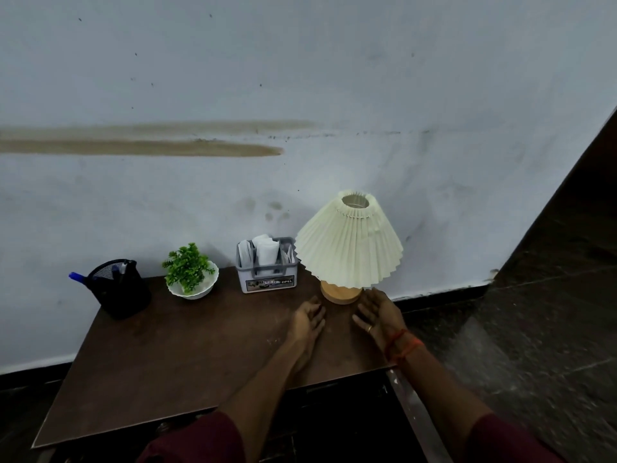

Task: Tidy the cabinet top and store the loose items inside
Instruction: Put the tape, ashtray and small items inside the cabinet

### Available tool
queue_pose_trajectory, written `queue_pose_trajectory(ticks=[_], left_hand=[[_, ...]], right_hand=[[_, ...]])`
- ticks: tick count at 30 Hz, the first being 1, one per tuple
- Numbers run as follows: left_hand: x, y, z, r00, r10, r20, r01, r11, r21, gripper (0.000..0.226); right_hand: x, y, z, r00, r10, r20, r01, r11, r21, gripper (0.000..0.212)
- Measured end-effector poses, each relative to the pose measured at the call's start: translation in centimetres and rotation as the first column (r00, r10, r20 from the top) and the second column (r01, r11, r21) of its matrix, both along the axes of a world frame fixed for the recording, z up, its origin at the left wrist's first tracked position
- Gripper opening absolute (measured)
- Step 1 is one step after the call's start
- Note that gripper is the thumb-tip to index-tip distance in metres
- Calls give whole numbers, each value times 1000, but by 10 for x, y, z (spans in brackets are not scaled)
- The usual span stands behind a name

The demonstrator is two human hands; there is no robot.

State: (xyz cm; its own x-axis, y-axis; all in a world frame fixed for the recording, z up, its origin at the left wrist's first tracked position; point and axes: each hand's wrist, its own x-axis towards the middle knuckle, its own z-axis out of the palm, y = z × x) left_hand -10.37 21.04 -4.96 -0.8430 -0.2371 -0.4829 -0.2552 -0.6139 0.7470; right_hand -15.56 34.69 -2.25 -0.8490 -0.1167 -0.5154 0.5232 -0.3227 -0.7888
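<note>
Both hands open and empty: left hand [309, 317] and right hand [379, 314] are set either side of the cream pleated-shade lamp on its wooden base [347, 252], at the brown cabinet top's [187, 359] 2 o'clock corner. Lamp-straightening appears in hand. Next, a grasp of the base is called for, the shade left unpressed.

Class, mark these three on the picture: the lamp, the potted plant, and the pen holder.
lamp [350, 252], head view, on the pleated shade.
potted plant [187, 269], head view, on the green leaves.
pen holder [122, 292], head view, on the black mesh wall.
</note>
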Motion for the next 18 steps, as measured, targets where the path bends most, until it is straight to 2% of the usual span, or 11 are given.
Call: queue_pose_trajectory(ticks=[4,9,18], left_hand=[[-12,-5,-1,1000,-1,-13,2,1000,30,47],[-23,-10,-3,1000,-2,-17,3,999,40,47],[-31,-13,-1,1000,13,-24,-12,999,47,46]], right_hand=[[-10,-8,-7,1000,-9,7,9,1000,3,44],[-17,-8,-13,1000,-6,-4,6,1000,12,32],[-24,-16,-14,1000,14,-14,-14,1000,0,36]])
